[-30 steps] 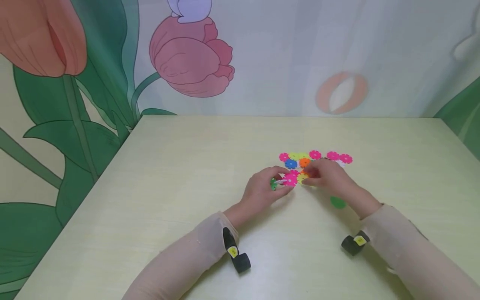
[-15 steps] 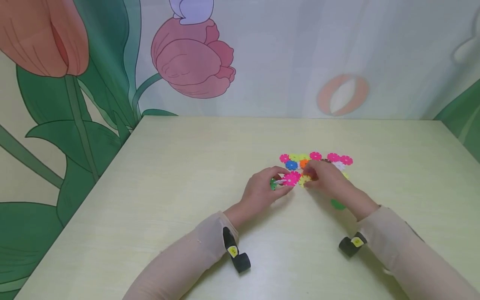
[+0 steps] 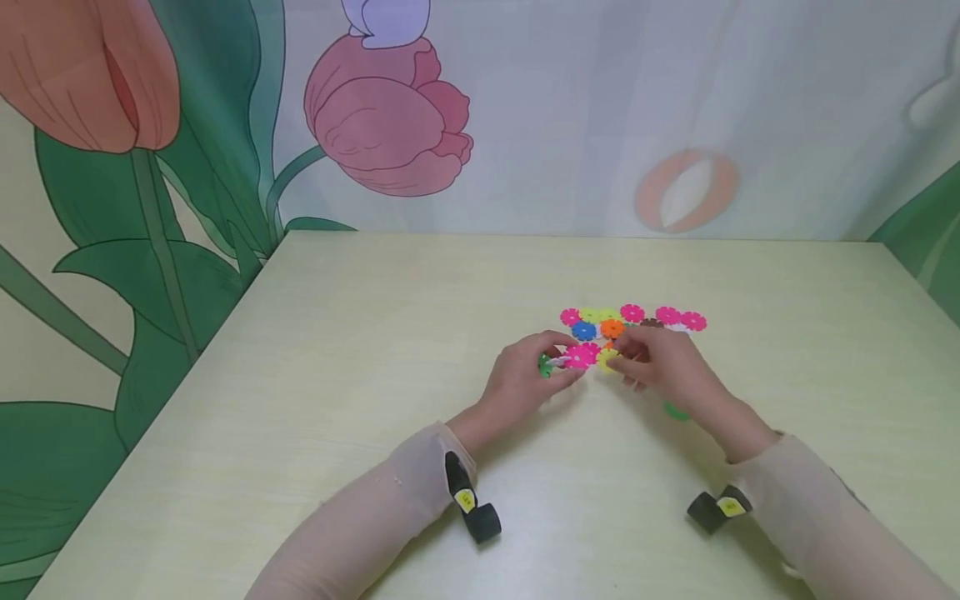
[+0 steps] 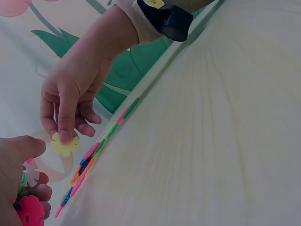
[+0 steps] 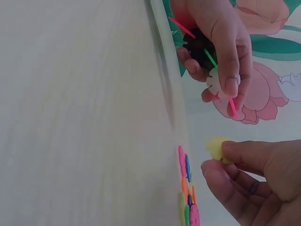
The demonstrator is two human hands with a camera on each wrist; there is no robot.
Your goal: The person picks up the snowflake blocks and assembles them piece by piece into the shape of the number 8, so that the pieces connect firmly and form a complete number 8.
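Observation:
My left hand (image 3: 521, 371) holds a small cluster of joined plastic snowflake discs. It includes a pink disc (image 3: 577, 357), a white disc (image 5: 214, 82), a dark disc (image 5: 200, 47) and a green disc (image 3: 545, 365). Between thumb and fingers, my right hand (image 3: 671, 362) pinches a yellow snowflake disc (image 4: 65, 145), just right of the cluster. In the right wrist view a gap shows between the yellow disc and the cluster. Parts of the cluster are hidden by the left fingers.
Loose snowflake discs lie on the pale table (image 3: 360, 358) behind both hands, among them a blue disc (image 3: 583, 331), an orange disc (image 3: 611, 329) and several pink ones. A green disc (image 3: 677, 411) is partly covered by the right wrist. A flower-printed backdrop (image 3: 540, 117) stands behind the table.
My right hand has turned slightly, its wrist shifting a little right and nearer to me, with the yellow disc still in its fingers. The left hand keeps its place and its hold.

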